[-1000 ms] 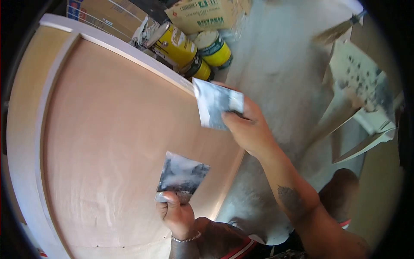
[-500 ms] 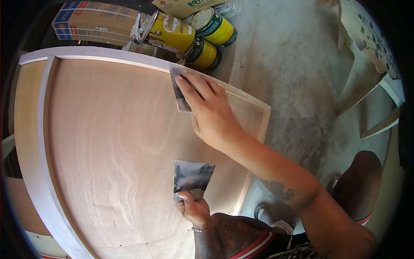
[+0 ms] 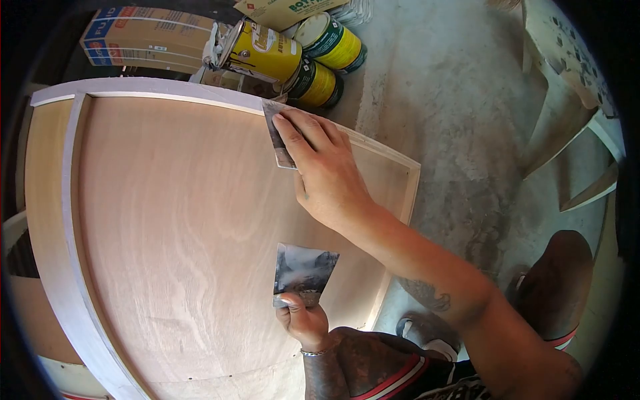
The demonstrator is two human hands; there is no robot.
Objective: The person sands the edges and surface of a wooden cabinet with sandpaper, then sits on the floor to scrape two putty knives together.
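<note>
My right hand (image 3: pixel 330 177) presses a flat putty scraper (image 3: pixel 281 150) against the top rail of a wooden panel frame (image 3: pixel 170 88), its fingers laid along the blade. Pale lilac-white filler coats this rail to the left of the blade; bare wood shows on its right. Lower down, my left hand (image 3: pixel 303 325) grips a second putty scraper (image 3: pixel 305 270) by its base, blade upward. Grey-white smears cover that blade. Beneath both hands spreads the recessed plywood panel (image 3: pixel 173 220).
Beyond the frame stand several yellow-and-green cans (image 3: pixel 267 50) and a long cardboard box (image 3: pixel 150 40). A worn plastic chair (image 3: pixel 567 87) stands at the right on the concrete floor (image 3: pixel 447 133). My knee (image 3: pixel 557 280) shows at lower right.
My left hand and its scraper have shifted slightly right. My right hand stays at nearly the same spot on the rail, with its scraper's lower end a little higher.
</note>
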